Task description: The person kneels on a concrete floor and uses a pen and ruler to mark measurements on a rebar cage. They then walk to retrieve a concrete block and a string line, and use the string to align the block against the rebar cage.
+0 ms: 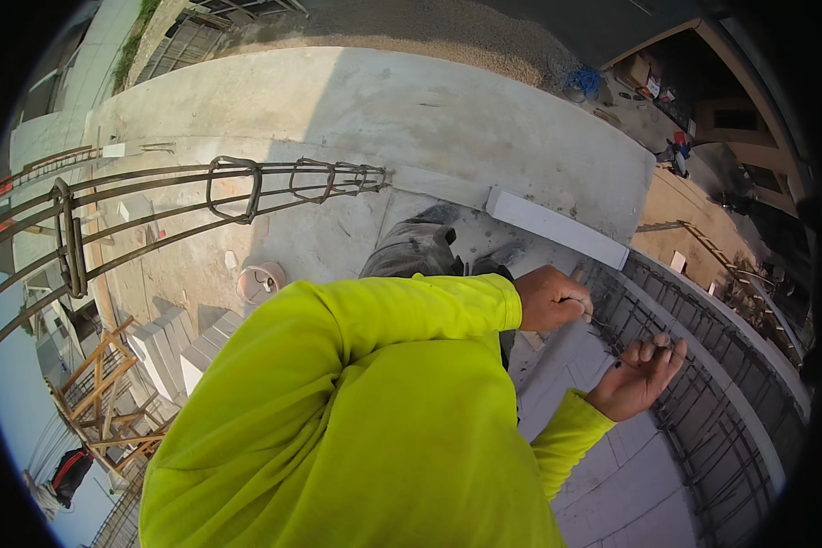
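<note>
My left hand [553,298] is closed in a pinch, its back up, above the rebar at the wall. A thin wire [601,321] shows at its fingertips, hard to tell from the rods behind. To its lower right, my right hand [637,374] has its palm turned up and its fingers curled, with a thin dark wire at the fingertips. The hands are apart from each other. Under and beside them lies a rebar cage [703,438] in the channel between a pale block wall [626,489] and a long board [717,370].
A long rebar column cage [233,190] with stirrups juts in from the left. A bucket [260,282] and white blocks [160,347] stand left, near a wooden frame [100,402]. A white block [557,226] lies by the concrete slab edge [484,82].
</note>
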The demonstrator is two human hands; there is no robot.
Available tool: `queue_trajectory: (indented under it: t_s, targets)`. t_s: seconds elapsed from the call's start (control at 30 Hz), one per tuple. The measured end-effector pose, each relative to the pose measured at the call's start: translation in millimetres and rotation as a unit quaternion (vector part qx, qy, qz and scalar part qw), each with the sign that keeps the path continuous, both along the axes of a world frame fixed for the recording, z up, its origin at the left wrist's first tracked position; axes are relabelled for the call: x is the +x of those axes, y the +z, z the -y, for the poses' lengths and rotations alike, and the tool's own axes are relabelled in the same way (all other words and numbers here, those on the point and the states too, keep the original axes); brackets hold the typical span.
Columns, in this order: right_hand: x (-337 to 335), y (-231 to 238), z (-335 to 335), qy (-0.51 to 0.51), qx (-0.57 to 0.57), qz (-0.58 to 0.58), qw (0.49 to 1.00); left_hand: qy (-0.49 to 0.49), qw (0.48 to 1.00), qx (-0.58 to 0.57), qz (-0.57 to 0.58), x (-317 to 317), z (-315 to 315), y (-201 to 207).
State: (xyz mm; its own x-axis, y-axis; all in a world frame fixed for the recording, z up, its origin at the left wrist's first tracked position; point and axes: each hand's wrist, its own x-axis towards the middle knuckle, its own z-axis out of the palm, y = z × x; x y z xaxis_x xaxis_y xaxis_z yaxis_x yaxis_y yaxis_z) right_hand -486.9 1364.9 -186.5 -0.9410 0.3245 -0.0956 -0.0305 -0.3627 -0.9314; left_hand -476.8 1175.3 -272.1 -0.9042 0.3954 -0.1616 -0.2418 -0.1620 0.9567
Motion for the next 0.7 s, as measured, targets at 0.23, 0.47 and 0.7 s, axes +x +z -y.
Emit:
queue_trajectory:
  t_s: [0.23, 0.47, 0.7]
  targets:
    - [-52.5, -8.3, -68.3, 0.122, 0.023, 0.061, 0.990, 0.086, 0.964, -0.188, -0.169, 7.9, -75.1, -11.3]
    - [-73.9, -21.5, -128.2, 0.091, -0.099, 0.102, 0.986, 0.127, 0.975, -0.160, -0.082, 18.3, -81.5, -17.3]
    - [-55.7, -52.9, -142.9, 0.054, -0.192, 0.090, 0.976, 0.134, 0.969, -0.192, -0.082, 22.0, -73.3, -11.9]
